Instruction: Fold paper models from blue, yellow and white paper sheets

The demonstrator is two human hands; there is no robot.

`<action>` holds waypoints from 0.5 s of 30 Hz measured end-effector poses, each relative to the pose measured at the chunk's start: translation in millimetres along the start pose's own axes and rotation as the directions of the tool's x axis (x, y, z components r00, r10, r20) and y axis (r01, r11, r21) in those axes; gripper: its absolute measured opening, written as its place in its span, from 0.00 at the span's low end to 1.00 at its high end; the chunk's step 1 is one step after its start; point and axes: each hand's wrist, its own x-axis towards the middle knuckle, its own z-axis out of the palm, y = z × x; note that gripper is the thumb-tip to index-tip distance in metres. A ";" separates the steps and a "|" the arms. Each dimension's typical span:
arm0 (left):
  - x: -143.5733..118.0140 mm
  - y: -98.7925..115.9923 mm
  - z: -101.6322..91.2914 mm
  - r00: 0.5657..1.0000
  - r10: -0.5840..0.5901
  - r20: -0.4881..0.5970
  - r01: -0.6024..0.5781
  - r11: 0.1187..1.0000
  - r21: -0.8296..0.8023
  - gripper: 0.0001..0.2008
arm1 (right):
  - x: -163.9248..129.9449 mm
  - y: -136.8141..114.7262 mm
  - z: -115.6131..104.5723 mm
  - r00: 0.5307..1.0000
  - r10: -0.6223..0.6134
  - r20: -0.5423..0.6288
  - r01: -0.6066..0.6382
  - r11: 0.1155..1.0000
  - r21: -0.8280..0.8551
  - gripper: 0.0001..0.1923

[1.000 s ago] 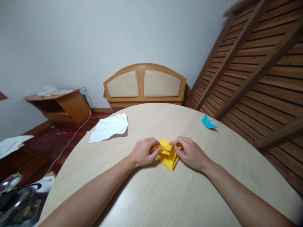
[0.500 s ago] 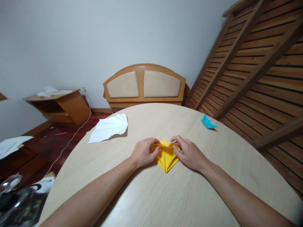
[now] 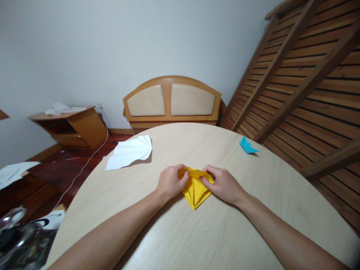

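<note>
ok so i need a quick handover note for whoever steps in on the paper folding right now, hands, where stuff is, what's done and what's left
Left hand: pinching the top left corner of the yellow folded paper.
Right hand: fingers pressing down on its top right edge.
The yellow paper lies flat on the round table, point toward the person, between the two hands.
Done: several creases are in; it is a kite-like wedge with a folded band along the top.
Left: the top band looks only part flattened; the final shape cannot be told.
Also on the table: a white pleated paper at far left and a small blue folded paper at far right, both untouched.
</note>
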 end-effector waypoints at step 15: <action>0.1 3.9 0.6 0.997 0.071 -0.028 -0.073 0.994 -0.075 0.13 | -0.5 -11.2 3.4 0.988 0.100 -0.118 -0.116 0.985 -0.131 0.19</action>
